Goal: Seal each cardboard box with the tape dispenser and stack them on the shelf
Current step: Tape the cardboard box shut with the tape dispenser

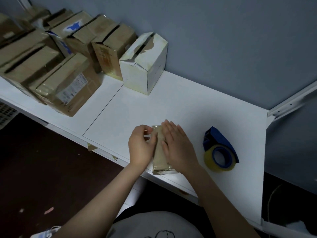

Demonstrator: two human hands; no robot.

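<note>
Found small box (160, 164) lying flat near the front edge of the white bench (171, 103), long side running away from the body. Logged both grips on it. Saw left grip (140, 146) grasping the box's left side, fingers curled over the top edge, thumb hard to make out. Saw right grip (178, 146) released, fingers straight and laid flat on the box's top face, palm down, covering the right half. Made out only a narrow strip of glossy, taped top between the two grips, plus the near end of the box. Located tape dispenser (219, 146), blue with a yellowish clear roll, on the bench just right of the right grip, apart from it, untouched. Counted one white box (144, 64), top slit open, upright against the blue-grey wall (223, 40) at the back. Noted a cluster of brown boxes (68, 54) to its left, several with open top seams.
</note>
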